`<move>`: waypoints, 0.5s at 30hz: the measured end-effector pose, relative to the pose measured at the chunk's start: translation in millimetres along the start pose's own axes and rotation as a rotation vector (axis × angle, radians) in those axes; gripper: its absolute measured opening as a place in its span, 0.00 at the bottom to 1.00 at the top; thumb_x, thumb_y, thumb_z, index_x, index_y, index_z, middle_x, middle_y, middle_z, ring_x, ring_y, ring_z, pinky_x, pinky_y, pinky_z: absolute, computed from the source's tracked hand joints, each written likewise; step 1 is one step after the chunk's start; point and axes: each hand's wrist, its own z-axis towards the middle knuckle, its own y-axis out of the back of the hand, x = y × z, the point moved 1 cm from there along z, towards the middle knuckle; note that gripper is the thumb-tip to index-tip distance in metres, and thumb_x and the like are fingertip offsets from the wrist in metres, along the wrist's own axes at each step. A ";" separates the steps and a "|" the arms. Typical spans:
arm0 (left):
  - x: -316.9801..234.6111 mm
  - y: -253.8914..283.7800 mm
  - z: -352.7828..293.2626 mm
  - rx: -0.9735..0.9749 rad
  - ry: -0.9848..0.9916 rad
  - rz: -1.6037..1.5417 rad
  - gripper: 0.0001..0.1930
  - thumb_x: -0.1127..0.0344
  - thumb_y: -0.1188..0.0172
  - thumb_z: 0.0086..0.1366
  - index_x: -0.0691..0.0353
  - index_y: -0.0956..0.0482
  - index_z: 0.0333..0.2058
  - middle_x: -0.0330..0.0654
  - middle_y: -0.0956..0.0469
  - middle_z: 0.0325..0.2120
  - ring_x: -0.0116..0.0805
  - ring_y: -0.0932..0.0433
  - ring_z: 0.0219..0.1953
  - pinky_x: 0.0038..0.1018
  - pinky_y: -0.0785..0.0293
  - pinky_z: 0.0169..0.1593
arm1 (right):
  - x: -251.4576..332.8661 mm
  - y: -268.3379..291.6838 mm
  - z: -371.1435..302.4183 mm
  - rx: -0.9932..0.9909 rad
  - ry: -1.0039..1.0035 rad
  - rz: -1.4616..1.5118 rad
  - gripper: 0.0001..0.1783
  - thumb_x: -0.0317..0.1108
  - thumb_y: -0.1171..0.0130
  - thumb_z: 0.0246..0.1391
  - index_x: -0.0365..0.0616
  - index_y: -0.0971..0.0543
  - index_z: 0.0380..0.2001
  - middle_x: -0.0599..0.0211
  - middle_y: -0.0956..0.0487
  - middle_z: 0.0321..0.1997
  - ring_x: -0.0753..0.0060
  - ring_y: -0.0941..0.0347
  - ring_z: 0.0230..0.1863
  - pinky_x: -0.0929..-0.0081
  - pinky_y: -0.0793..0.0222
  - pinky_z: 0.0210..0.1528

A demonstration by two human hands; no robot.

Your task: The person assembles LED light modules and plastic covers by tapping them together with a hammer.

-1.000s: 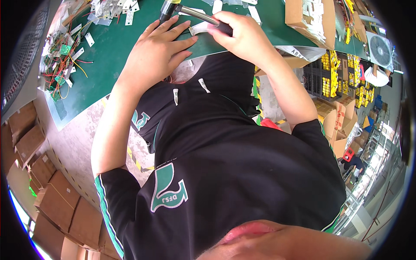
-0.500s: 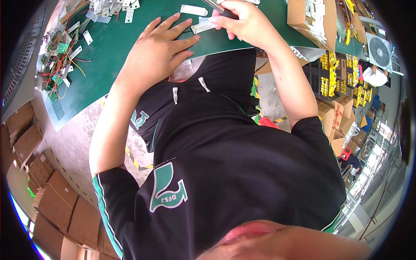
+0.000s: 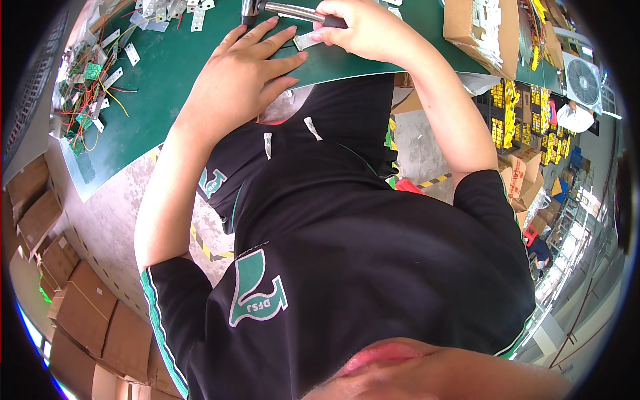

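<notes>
My right hand (image 3: 367,27) is closed round the black grip of a hammer (image 3: 293,10). The metal shaft points left and the head is close to the fingertips of my left hand. Flat on the green table (image 3: 173,73), my left hand (image 3: 247,73) has its fingers spread and holds nothing. Between the two hands lies a small whitish flat part (image 3: 305,41), partly covered by my right hand. Another pale part behind the hammer shaft is mostly hidden.
A tangle of red and yellow wires with green circuit boards (image 3: 93,71) lies at the left. Perforated white plates (image 3: 199,19) are scattered at the far left. At the right stands a cardboard box (image 3: 460,30) of white parts. The table's near edge curves by my waist.
The hammer has swung down and left, so its head and shaft now show by my left fingertips. My right hand has shifted slightly left; my left hand has stayed in place.
</notes>
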 end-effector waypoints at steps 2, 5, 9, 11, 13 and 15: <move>0.5 -0.5 0.0 -0.001 0.000 -0.002 0.18 0.59 0.34 0.65 0.47 0.15 0.54 0.41 0.25 0.64 0.48 0.33 0.70 0.50 0.41 0.73 | 2.8 -0.6 1.2 -0.011 -0.006 -0.054 0.14 0.38 0.34 0.58 0.36 0.20 0.36 0.45 0.18 0.37 0.44 0.20 0.42 0.58 0.26 0.45; 0.5 -0.7 -0.4 -0.004 -0.001 0.002 0.18 0.59 0.34 0.65 0.47 0.15 0.54 0.40 0.25 0.64 0.48 0.33 0.70 0.50 0.41 0.72 | 9.1 -0.4 6.1 -0.039 0.067 -0.172 0.14 0.39 0.33 0.58 0.38 0.20 0.36 0.45 0.17 0.38 0.41 0.20 0.43 0.56 0.26 0.46; 0.7 -1.3 -0.8 -0.008 0.005 0.003 0.18 0.60 0.34 0.65 0.47 0.15 0.54 0.40 0.25 0.64 0.48 0.33 0.70 0.50 0.41 0.72 | 8.9 7.8 16.6 0.095 0.052 -0.165 0.14 0.40 0.33 0.57 0.39 0.20 0.36 0.47 0.18 0.38 0.43 0.20 0.43 0.56 0.26 0.46; 1.2 -2.3 -0.8 -0.013 0.000 -0.006 0.18 0.59 0.34 0.65 0.47 0.15 0.54 0.40 0.25 0.64 0.48 0.33 0.70 0.50 0.41 0.72 | 5.8 9.6 18.4 0.127 0.060 -0.161 0.14 0.40 0.33 0.57 0.40 0.20 0.36 0.47 0.18 0.38 0.44 0.21 0.43 0.56 0.26 0.46; 1.3 -3.4 -0.2 -0.019 -0.003 -0.015 0.18 0.59 0.34 0.65 0.47 0.15 0.54 0.40 0.25 0.64 0.47 0.33 0.70 0.50 0.41 0.72 | 2.4 9.5 19.1 0.126 0.069 -0.147 0.14 0.40 0.32 0.57 0.40 0.20 0.35 0.49 0.18 0.37 0.46 0.21 0.43 0.56 0.27 0.46; 0.5 -3.5 -0.4 -0.027 -0.006 -0.016 0.17 0.59 0.35 0.66 0.48 0.14 0.54 0.40 0.25 0.64 0.47 0.33 0.70 0.49 0.41 0.72 | -1.6 9.4 20.5 0.124 0.105 -0.141 0.14 0.40 0.32 0.57 0.40 0.20 0.36 0.50 0.18 0.37 0.46 0.21 0.43 0.56 0.27 0.46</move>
